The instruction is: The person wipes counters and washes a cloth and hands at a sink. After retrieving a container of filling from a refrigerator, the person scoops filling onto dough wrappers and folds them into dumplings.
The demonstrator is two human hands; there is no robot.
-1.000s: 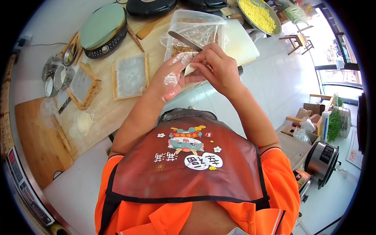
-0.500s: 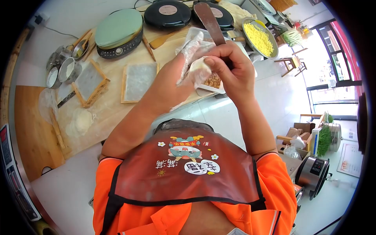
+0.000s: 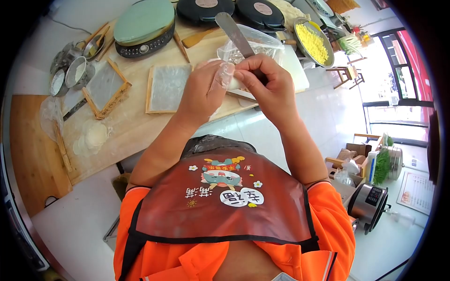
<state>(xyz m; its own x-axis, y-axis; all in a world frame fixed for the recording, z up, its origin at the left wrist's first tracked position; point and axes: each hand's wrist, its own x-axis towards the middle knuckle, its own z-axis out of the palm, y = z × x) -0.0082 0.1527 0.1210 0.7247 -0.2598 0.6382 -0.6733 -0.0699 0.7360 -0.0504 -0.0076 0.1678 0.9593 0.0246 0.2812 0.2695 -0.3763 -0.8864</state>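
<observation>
My left hand (image 3: 204,89), dusted with flour, is curled round a piece of white dough (image 3: 235,83) above the table's front edge. The fingertips of my right hand (image 3: 269,86) pinch the dough's right side. That same hand also holds a flat metal spatula (image 3: 234,35), its blade pointing up and to the left. Behind the hands stands a clear plastic container (image 3: 269,40) covered with film; its contents are mostly hidden. Several thin round dough wrappers (image 3: 96,136) lie on the table (image 3: 126,131) at the left.
Two wood-framed trays (image 3: 169,89) lie left of my hands, near metal bowls (image 3: 77,72). A green electric griddle (image 3: 144,23) and black round cookers (image 3: 205,10) stand at the back. A pan of yellow food (image 3: 313,43) is beyond a white board (image 3: 295,70).
My hands have closed more tightly round the dough, and the left fingers have folded down over it. The spatula has swung from upright to a leftward tilt. The view has shifted slightly.
</observation>
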